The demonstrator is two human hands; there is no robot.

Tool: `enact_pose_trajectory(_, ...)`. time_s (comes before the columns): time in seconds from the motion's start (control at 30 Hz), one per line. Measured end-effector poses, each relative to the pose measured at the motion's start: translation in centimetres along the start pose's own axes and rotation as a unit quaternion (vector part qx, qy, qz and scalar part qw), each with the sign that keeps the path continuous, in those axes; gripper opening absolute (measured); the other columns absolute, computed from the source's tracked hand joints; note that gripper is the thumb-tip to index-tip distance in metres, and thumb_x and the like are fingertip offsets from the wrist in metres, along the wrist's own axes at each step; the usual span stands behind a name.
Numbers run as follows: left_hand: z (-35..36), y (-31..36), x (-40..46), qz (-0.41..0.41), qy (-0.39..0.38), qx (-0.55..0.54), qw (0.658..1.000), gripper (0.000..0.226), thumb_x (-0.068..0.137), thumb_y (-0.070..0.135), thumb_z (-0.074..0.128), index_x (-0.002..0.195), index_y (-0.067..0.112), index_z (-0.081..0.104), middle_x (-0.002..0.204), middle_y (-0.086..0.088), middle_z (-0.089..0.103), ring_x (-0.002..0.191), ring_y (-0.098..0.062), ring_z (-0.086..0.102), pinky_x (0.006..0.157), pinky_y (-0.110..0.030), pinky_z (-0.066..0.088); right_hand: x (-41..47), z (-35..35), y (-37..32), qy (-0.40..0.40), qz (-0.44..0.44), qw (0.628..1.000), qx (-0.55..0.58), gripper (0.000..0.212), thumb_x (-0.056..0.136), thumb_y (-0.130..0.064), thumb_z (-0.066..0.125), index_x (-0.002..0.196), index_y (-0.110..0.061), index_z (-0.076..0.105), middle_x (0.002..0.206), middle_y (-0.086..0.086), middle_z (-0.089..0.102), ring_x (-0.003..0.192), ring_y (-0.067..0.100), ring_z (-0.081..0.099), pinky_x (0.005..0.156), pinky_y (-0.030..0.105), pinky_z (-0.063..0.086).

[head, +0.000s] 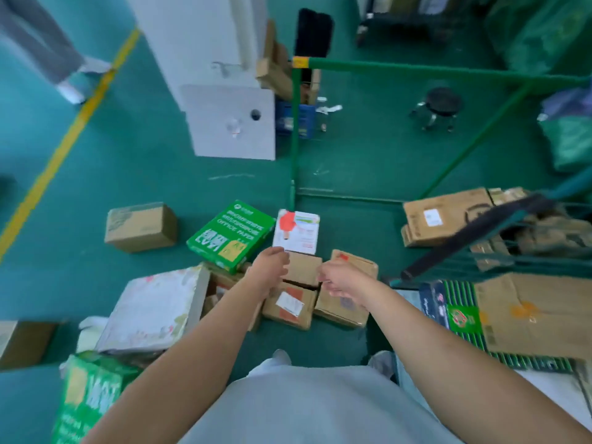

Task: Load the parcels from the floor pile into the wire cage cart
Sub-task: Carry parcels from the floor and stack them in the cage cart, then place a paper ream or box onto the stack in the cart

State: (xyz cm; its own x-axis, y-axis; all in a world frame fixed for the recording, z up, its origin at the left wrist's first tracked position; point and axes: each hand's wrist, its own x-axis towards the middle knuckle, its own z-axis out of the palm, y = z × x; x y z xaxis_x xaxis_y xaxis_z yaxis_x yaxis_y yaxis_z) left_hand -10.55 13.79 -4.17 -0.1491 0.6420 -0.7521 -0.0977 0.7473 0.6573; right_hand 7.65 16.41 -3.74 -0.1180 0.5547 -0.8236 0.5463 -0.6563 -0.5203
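Both hands, left hand (272,264) and right hand (336,277), loosely curled and holding nothing, are being held over the brown parcel (302,269) lying between them, left marginally nearer, wire cage cart (416,70) beyond.

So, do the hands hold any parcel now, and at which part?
It cannot be told for certain. Both the left hand and right hand reach over the small brown box, but no clear grip shows.
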Motion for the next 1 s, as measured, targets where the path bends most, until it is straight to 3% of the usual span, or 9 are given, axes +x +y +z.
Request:
enact_pose_trajectory(0.1, -4.0, -2.0, -1.6, -0.008, 0.005, -0.07, 0.997, 0.023, 0.106, -0.003, 0.039, 0.107, 0.016, 0.053, 0.083, -0.003, 0.051, 0.065, -0.016, 0.044, 0.039, -0.015, 0.037, 0.2, 3.5, -1.3, -0.022, -0.009, 0.999, -0.044, 0.027, 0.103, -0.024, 0.051, 0.119, -0.008, 0.065, 0.124, 0.018, 0.068, 0.093, 0.022, 0.063, 0.099, 0.04, 0.055)
enact_pose_trajectory(0.17, -5.8, -3.5, -2.1, -0.022, 0.013, -0.1, 0.995, 0.027, 0.107, -0.004, 0.036, 0.1, 0.015, 0.053, 0.085, -0.004, 0.051, 0.067, -0.017, 0.043, 0.048, -0.019, 0.041, 0.1, 5.3, -1.8, -0.035, -0.008, 0.996, -0.079, 0.033, 0.105, -0.024, 0.049, 0.126, -0.003, 0.063, 0.13, 0.023, 0.065, 0.103, 0.027, 0.064, 0.11, 0.046, 0.047)
enact_pose_trajectory(0.23, -7.1, -5.1, -2.3, -0.031, 0.044, -0.122, 0.991, 0.024, 0.108, -0.001, 0.037, 0.119, 0.011, 0.055, 0.088, -0.003, 0.053, 0.069, -0.016, 0.046, 0.06, -0.023, 0.039, 0.0, 6.7, -2.4, -0.058, -0.012, 0.993, -0.105, 0.034, 0.106, -0.027, 0.051, 0.128, -0.003, 0.061, 0.131, 0.021, 0.065, 0.1, 0.025, 0.062, 0.109, 0.045, 0.047)
enact_pose_trajectory(0.37, -8.7, -7.7, -3.2, -0.068, 0.096, -0.168, 0.979, 0.038, 0.107, 0.001, 0.041, 0.145, 0.006, 0.047, 0.092, -0.005, 0.057, 0.068, -0.016, 0.047, 0.06, -0.024, 0.039, 0.6, 8.7, -2.8, -0.103, -0.007, 0.985, -0.14, 0.028, 0.107, -0.032, 0.052, 0.127, -0.015, 0.058, 0.132, 0.01, 0.064, 0.11, 0.024, 0.063, 0.104, 0.038, 0.049)
enact_pose_trajectory(0.47, -8.6, -8.9, -3.4, -0.091, 0.133, -0.191, 0.968, 0.039, 0.106, 0.005, 0.043, 0.145, 0.008, 0.048, 0.107, -0.007, 0.061, 0.08, -0.02, 0.053, 0.067, -0.025, 0.044, 1.8, 9.0, -2.6, -0.122, -0.001, 0.982, -0.146, 0.03, 0.107, -0.033, 0.051, 0.13, -0.015, 0.057, 0.13, 0.008, 0.065, 0.106, 0.02, 0.061, 0.099, 0.035, 0.051)
enact_pose_trajectory(0.6, -7.4, -8.2, -4.3, -0.108, 0.124, -0.185, 0.969, 0.032, 0.108, -0.004, 0.032, 0.132, 0.011, 0.046, 0.093, -0.004, 0.055, 0.072, -0.017, 0.049, 0.065, -0.023, 0.04, 3.2, 8.0, -2.7, -0.143, 0.01, 0.978, -0.149, 0.029, 0.107, -0.031, 0.051, 0.129, -0.013, 0.058, 0.132, 0.012, 0.064, 0.102, 0.019, 0.059, 0.086, 0.031, 0.052)
enact_pose_trajectory(0.77, -5.8, -8.5, -3.5, -0.106, 0.145, -0.178, 0.968, 0.038, 0.107, 0.0, 0.041, 0.145, 0.002, 0.046, 0.114, -0.008, 0.058, 0.086, -0.016, 0.059, 0.067, -0.021, 0.047, 5.3, 6.8, -2.7, -0.158, 0.02, 0.974, -0.164, 0.033, 0.107, -0.03, 0.051, 0.132, -0.009, 0.059, 0.126, 0.012, 0.066, 0.098, 0.02, 0.061, 0.072, 0.027, 0.05)
enact_pose_trajectory(0.87, -5.1, -8.4, -3.9, -0.132, 0.163, -0.226, 0.951, 0.023, 0.111, 0.005, 0.033, 0.127, 0.015, 0.046, 0.095, 0.0, 0.057, 0.077, -0.011, 0.055, 0.061, -0.017, 0.045, 6.3, 6.8, -2.6, -0.177, 0.029, 0.966, -0.185, 0.034, 0.107, -0.031, 0.051, 0.132, -0.01, 0.058, 0.124, 0.011, 0.066, 0.102, 0.02, 0.063, 0.074, 0.028, 0.051)
enact_pose_trajectory(1.0, -4.5, -9.7, -3.7, -0.15, 0.205, -0.23, 0.939, 0.032, 0.11, 0.01, 0.04, 0.141, 0.013, 0.048, 0.098, -0.001, 0.059, 0.074, -0.012, 0.052, 0.065, -0.021, 0.044, 6.7, 7.2, -2.7, -0.194, 0.036, 0.959, -0.204, 0.03, 0.107, -0.03, 0.05, 0.13, -0.012, 0.058, 0.119, 0.008, 0.066, 0.11, 0.022, 0.064, 0.093, 0.034, 0.052)
